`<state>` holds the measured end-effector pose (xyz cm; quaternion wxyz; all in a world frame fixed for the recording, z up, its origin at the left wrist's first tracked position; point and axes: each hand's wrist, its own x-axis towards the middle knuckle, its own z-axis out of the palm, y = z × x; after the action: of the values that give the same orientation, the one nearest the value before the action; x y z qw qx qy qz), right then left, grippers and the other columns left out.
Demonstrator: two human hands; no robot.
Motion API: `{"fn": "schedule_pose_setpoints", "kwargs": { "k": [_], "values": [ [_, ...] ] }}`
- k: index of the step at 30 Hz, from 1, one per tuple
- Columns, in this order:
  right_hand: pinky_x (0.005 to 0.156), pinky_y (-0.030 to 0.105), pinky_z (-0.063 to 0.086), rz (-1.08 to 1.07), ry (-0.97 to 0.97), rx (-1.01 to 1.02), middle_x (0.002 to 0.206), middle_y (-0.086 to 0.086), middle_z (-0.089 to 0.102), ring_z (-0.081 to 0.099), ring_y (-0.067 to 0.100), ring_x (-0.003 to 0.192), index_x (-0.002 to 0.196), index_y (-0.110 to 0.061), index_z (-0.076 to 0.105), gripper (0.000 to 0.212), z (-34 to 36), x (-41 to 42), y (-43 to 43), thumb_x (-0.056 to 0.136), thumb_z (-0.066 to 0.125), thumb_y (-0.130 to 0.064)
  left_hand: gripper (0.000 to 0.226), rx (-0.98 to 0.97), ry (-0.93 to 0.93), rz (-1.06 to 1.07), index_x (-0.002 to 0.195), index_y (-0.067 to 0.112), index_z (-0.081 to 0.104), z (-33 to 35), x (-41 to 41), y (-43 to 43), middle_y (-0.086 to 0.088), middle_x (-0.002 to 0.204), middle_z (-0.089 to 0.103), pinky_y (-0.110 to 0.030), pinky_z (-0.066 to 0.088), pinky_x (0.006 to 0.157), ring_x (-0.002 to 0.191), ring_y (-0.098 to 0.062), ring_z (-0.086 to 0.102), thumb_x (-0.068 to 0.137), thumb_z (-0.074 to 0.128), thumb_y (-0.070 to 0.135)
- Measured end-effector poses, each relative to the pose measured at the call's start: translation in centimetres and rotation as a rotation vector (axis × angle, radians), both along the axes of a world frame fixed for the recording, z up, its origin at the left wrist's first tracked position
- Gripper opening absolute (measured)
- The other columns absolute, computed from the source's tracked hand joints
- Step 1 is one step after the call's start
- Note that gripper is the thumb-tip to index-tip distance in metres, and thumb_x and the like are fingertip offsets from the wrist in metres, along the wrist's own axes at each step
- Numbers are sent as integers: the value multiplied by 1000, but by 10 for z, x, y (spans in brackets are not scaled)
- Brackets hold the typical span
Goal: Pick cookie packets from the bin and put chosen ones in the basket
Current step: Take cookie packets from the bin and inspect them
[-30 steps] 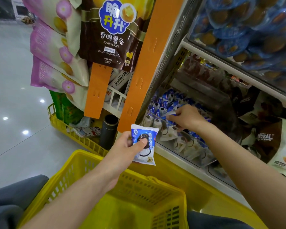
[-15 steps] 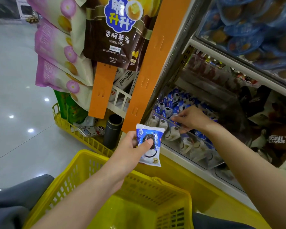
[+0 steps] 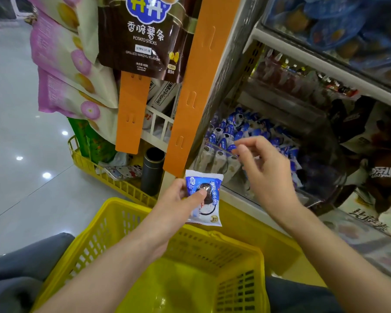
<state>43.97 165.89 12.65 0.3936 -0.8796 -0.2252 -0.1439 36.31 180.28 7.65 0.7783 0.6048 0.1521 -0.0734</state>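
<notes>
My left hand pinches a blue and white cookie packet between thumb and fingers, upright, just above the far rim of the yellow basket. The basket's inside looks bare where it shows. Behind the packet, a clear-fronted bin on the lower shelf holds several of the same blue and white packets. My right hand hovers over the bin's front edge with its fingers loosely curled, and nothing shows in it.
Two orange hanging strips carry snack bags at the left of the shelf post. A black flask stands in a second yellow rack on the floor. Brown snack bags fill the shelf at the right, and blue packs fill the shelf above.
My right hand has lifted out of the bin and drawn back towards me, with no packet in it. My left hand keeps the packet above the basket's rim.
</notes>
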Motion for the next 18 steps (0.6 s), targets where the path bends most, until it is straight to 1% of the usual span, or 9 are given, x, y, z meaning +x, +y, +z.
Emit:
{"fn": "schedule_pose_setpoints", "kwargs": {
  "k": [2, 4, 7, 8, 9, 11, 14, 16, 18],
  "values": [
    [71, 6, 43, 43, 82, 34, 91, -16, 62, 57, -4, 84, 100, -30, 55, 10, -17, -21, 1, 91, 53, -27, 21, 9, -21, -21, 111, 18, 53, -4, -3, -3, 1, 108, 67, -13, 49, 64, 88, -7, 67, 91, 55, 20],
    [72, 7, 44, 35, 242, 78, 90, -15, 63, 58, -6, 80, 95, -31, 57, 8, -35, -31, 2, 89, 57, -25, 21, 21, -33, -43, 113, 16, 53, -8, -6, -6, 1, 110, 66, -13, 51, 67, 93, -7, 66, 92, 54, 13],
    [70, 30, 52, 42, 570, 232, 73, -4, 66, 58, 6, 67, 79, -25, 63, 13, -49, -34, 2, 87, 60, -15, 23, 41, -38, -88, 114, 15, 53, -14, -10, -9, 1, 110, 65, -12, 51, 70, 96, -8, 64, 92, 52, 7],
    [66, 29, 52, 53, 627, 259, 69, -3, 65, 58, 6, 63, 76, -22, 64, 15, -52, -35, 1, 87, 61, -13, 24, 51, -38, -96, 114, 15, 53, -15, -10, -10, 0, 109, 66, -11, 50, 70, 96, -9, 64, 91, 52, 5],
    [60, 23, 53, 62, 662, 284, 66, -3, 65, 58, 4, 59, 75, -19, 65, 15, -54, -36, -1, 87, 61, -12, 25, 58, -35, -96, 114, 13, 53, -17, -11, -10, -2, 109, 66, -10, 50, 68, 96, -11, 64, 91, 53, 4],
    [54, 16, 51, 67, 722, 349, 63, -4, 67, 59, 0, 54, 75, -16, 66, 14, -57, -38, -4, 87, 61, -10, 23, 57, -28, -80, 111, 11, 55, -21, -11, -12, -4, 106, 68, -9, 49, 63, 92, -12, 65, 89, 55, 4],
    [53, 16, 52, 67, 795, 397, 59, -5, 67, 60, 2, 54, 71, -17, 66, 17, -64, -42, -5, 86, 62, -8, 16, 15, -5, -41, 103, 9, 60, -28, -11, -16, -7, 96, 71, -16, 53, 63, 83, -12, 68, 89, 56, 16],
    [55, 18, 51, 83, 754, 323, 63, -4, 67, 61, 4, 58, 69, -21, 66, 18, -69, -46, -4, 84, 65, -12, 14, 26, 12, -17, 90, 8, 60, -33, -12, -17, -7, 82, 69, -18, 51, 54, 69, -9, 66, 91, 54, 21],
    [60, 20, 50, 91, 608, 154, 69, -5, 68, 61, 3, 64, 70, -25, 65, 13, -72, -50, -4, 83, 68, -21, 17, 77, 25, 3, 78, 11, 55, -38, -13, -18, -6, 70, 61, -17, 47, 47, 57, -5, 61, 91, 52, 21]
  ]
}}
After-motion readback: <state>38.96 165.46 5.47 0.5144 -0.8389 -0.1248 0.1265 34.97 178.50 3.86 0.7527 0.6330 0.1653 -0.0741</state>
